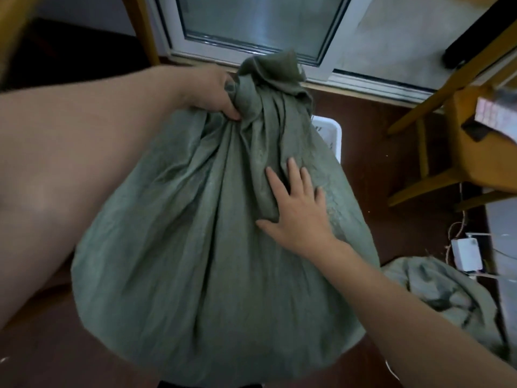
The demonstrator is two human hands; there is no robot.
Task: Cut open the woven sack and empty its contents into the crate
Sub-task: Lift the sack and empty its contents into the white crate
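Head view: you are gripping gathered neck of green woven sack (195, 233) with left hand (208, 92), fingers closing on bunched fabric. Right hand (298, 210) lying flat, fingers spreading on sack's upper side, holding nothing. Sack bulging full, creased, neck still bunched shut, filling centre. White crate (331, 134) peeking out just behind it.

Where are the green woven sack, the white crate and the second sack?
green woven sack (195, 233): head view, on its bulging front cloth.
white crate (331, 133): head view, on its visible corner rim.
second sack (436, 292): head view, on its crumpled cloth.
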